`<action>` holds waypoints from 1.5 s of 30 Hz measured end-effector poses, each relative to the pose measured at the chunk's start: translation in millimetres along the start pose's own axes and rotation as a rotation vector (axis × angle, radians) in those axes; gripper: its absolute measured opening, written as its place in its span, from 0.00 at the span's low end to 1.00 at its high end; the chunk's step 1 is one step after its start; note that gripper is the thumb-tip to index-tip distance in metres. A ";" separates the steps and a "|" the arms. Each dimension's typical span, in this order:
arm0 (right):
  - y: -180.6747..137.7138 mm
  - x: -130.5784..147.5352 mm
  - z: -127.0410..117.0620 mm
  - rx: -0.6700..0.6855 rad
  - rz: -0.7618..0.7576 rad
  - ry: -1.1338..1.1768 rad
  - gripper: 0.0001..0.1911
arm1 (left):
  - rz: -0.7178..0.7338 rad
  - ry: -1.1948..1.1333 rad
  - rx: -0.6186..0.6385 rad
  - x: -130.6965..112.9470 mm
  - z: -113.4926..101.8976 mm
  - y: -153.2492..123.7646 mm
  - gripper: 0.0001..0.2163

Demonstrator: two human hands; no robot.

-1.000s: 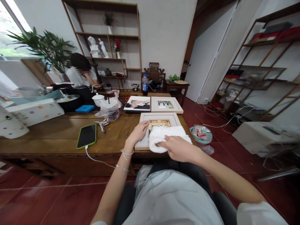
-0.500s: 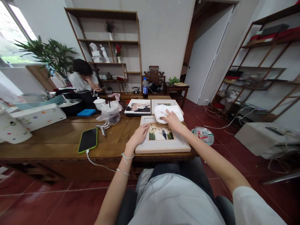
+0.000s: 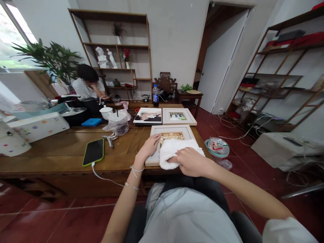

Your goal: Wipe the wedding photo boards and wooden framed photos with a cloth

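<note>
On the table's near edge lies a picture frame with a pale wooden border, a light mat and a printed photo inside. My left hand is closed over its left border, fingertips on the mat; the thumb's hold is not clear. A white towel, folded and fluffy, covers the lower right of the frame and most of its photo. My right hand is closed on the towel, pressing it down near the frame's front edge. Beyond them lie a second picture frame and a flat photo panel.
Left of the frame are a phone on a white cable, a metal tap-like piece and a bagged drink cup. A bottle stands at the back. Across the table sits a person. A basin rests right of the table.
My right hand has drawn the towel from the frame's far edge toward me, down over the photo. The second frame's picture is uncovered now. My left hand stays in place.
</note>
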State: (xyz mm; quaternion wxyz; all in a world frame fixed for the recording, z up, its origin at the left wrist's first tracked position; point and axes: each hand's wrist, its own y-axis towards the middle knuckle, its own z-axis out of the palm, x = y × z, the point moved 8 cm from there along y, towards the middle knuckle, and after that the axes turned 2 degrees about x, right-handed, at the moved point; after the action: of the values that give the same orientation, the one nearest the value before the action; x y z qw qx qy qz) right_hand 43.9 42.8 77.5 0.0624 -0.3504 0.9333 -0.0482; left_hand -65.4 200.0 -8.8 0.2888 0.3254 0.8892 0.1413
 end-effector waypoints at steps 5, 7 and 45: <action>22.7 -23.4 17.0 -0.070 0.043 0.064 0.32 | 0.006 -0.011 0.001 1.5 1.2 1.3 0.19; 38.7 -43.3 28.8 -0.111 0.072 0.044 0.33 | 0.029 -0.023 0.008 -0.3 1.2 1.9 0.19; 39.5 -59.1 20.9 -0.033 0.113 0.134 0.34 | -0.031 -0.087 -0.018 -11.4 -12.0 0.3 0.19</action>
State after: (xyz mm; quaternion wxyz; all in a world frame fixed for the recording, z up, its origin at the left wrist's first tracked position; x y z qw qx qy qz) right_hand 65.6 110.4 56.5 -0.0034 -0.2943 0.9543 -0.0528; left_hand -65.5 192.0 5.7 0.3323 0.3147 0.8795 0.1304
